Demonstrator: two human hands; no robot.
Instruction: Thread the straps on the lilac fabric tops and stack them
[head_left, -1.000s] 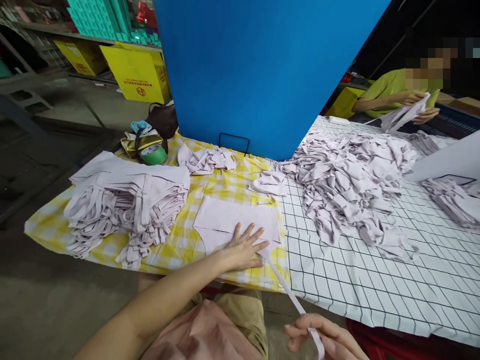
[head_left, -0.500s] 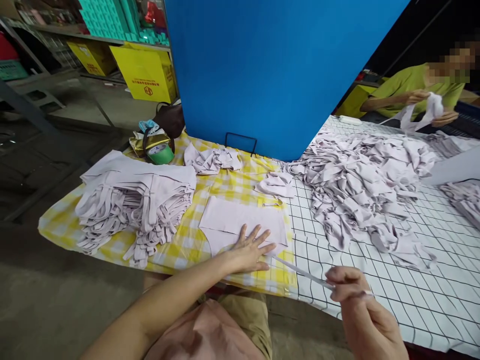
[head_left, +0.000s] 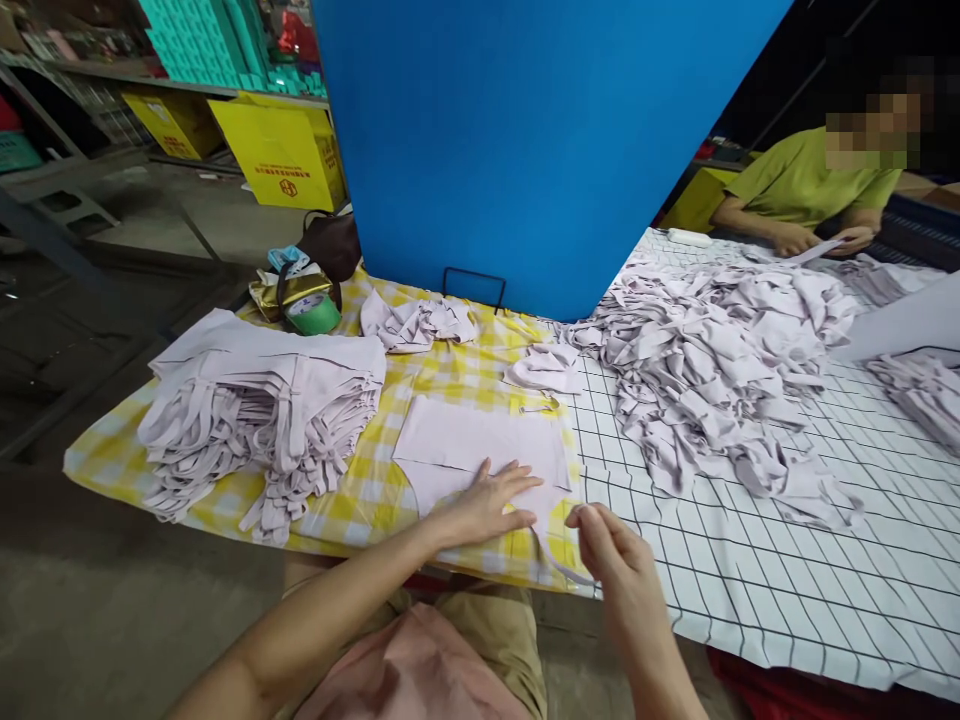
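Worktop (head_left: pixel 720 565)'s covered w/ yellow check cloth (head_left: pixel 105 460) on L, white grid cloth (head_left: pixel 847 610) on R, backed by a big blue panel (head_left: pixel 540 150). Yellow boxes (head_left: pixel 274 160) are parked under a shelf (head_left: pixel 112 70), grey floor (head_left: pixel 75 590)'s dimly lit.

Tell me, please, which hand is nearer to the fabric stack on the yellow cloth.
Left: left hand lies on the flat piece, right of the stack; right hand is farther right.

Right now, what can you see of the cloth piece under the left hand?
The pale lilac cloth piece lies flat on the yellow checked cover. Its broad panel ends straight above a narrowing part; a thin strap curves toward the right hand, its end hidden. The spread left hand rests on it.
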